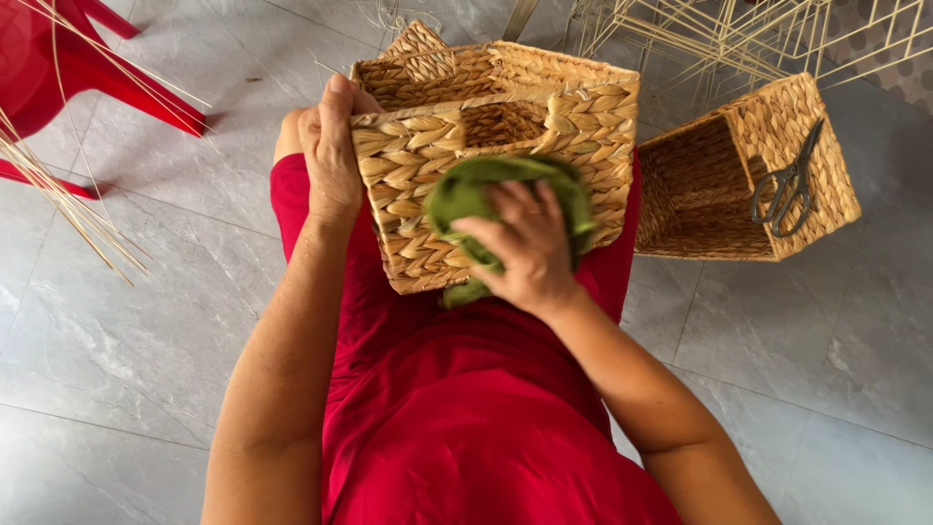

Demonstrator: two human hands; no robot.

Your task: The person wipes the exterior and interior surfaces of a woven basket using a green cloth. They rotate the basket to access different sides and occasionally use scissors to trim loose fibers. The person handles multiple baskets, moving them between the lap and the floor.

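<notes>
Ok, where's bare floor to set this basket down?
Bare grey tile floor lies left of the lap, below the loose reeds and red chair, and lower right below the second basket with scissors. The top right is crowded with wire frames.

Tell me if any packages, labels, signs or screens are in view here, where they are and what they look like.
None in view: no package, label, sign or screen.
What is there instead:
Woven basket, on the lap, boxy, straw-coloured, held by the left hand.
Green cloth, pressed to that basket by the right hand.
Second basket, on the grey floor at right, lying on its side.
Scissors, dark, resting on the second basket.
</notes>
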